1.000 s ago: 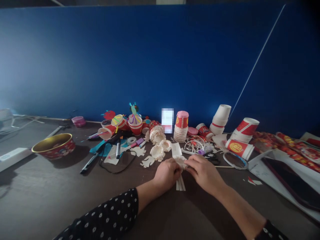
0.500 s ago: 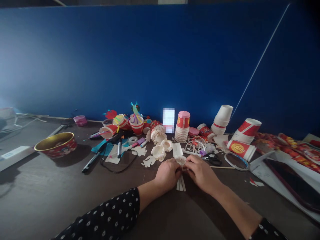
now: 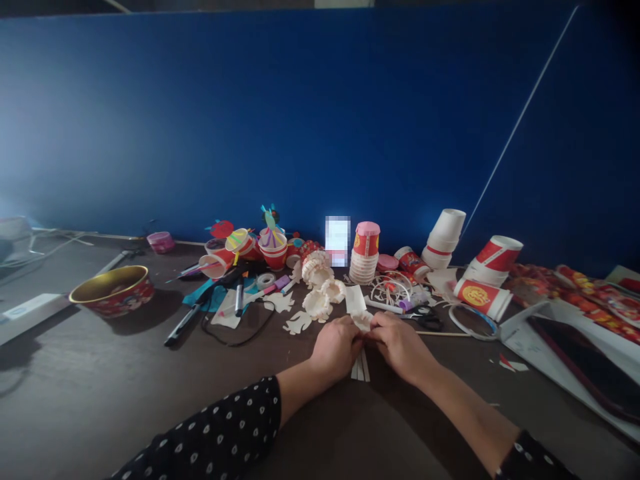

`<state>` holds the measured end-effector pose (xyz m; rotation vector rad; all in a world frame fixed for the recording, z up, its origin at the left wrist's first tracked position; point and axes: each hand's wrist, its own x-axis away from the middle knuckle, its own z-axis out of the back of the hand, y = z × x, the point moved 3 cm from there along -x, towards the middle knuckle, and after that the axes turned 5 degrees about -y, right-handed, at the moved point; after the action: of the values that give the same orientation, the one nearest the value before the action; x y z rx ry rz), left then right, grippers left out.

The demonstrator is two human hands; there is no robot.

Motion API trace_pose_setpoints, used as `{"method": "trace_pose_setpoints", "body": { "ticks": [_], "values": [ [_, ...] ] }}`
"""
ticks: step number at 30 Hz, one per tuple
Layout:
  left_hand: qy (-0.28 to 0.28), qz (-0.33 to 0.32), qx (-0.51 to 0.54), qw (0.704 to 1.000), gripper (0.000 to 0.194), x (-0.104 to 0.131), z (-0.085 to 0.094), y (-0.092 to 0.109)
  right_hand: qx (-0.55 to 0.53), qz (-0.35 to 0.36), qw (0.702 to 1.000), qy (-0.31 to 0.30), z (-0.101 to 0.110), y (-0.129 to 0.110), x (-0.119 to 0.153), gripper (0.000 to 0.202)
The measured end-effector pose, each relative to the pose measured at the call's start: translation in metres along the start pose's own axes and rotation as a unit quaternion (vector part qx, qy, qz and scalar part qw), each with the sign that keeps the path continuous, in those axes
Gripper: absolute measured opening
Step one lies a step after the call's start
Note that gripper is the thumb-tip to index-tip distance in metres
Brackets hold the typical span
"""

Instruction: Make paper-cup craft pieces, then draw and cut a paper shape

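Note:
My left hand [image 3: 336, 347] and my right hand [image 3: 400, 343] meet at the middle of the table, fingertips closed on a small cream paper piece with a curled, scalloped edge [image 3: 361, 321]. The fingers cover most of it. Below them, narrow white paper strips [image 3: 360, 369] stick out toward me; whether they join the held piece is hidden. Just beyond lies a white paper rectangle [image 3: 355, 299]. Similar curled paper pieces [image 3: 317, 304] sit left of the hands, beside a cut paper scrap [image 3: 299, 323].
Stacked paper cups [image 3: 365, 257] stand behind my hands. At right are black scissors [image 3: 429, 319], tipped cups [image 3: 483, 297] and a dark phone [image 3: 585, 360] on a white box lid. At left are a gold-lined red bowl [image 3: 114, 293], a marker [image 3: 239, 297] and a black-and-silver pen-like tool [image 3: 181, 325].
My right hand has shifted slightly left, its fingers now closer to the left hand. The paper strips below have moved a little left. Everything else stays in place.

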<state>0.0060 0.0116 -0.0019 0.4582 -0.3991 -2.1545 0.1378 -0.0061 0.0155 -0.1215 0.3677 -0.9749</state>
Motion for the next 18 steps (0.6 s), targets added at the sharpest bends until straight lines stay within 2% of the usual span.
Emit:
{"method": "trace_pose_setpoints", "body": {
  "ticks": [8, 12, 15, 18],
  "values": [
    [0.003, -0.027, 0.015, 1.000, 0.015, 0.000, -0.001, -0.002, -0.058, -0.003, 0.998, -0.003, -0.001, 0.000, 0.001, 0.018],
    [0.017, -0.045, 0.038, 0.998, 0.012, 0.000, 0.001, -0.002, -0.108, 0.000, 0.994, 0.024, 0.010, 0.006, 0.007, 0.018],
    [0.033, -0.049, 0.054, 0.997, 0.011, 0.001, 0.001, -0.002, -0.106, -0.041, 0.991, 0.069, 0.023, 0.020, 0.014, 0.017],
    [0.040, -0.049, 0.045, 0.997, 0.011, 0.002, 0.001, -0.002, -0.065, -0.100, 0.992, 0.045, 0.027, 0.037, 0.020, 0.016]
  ]
}}
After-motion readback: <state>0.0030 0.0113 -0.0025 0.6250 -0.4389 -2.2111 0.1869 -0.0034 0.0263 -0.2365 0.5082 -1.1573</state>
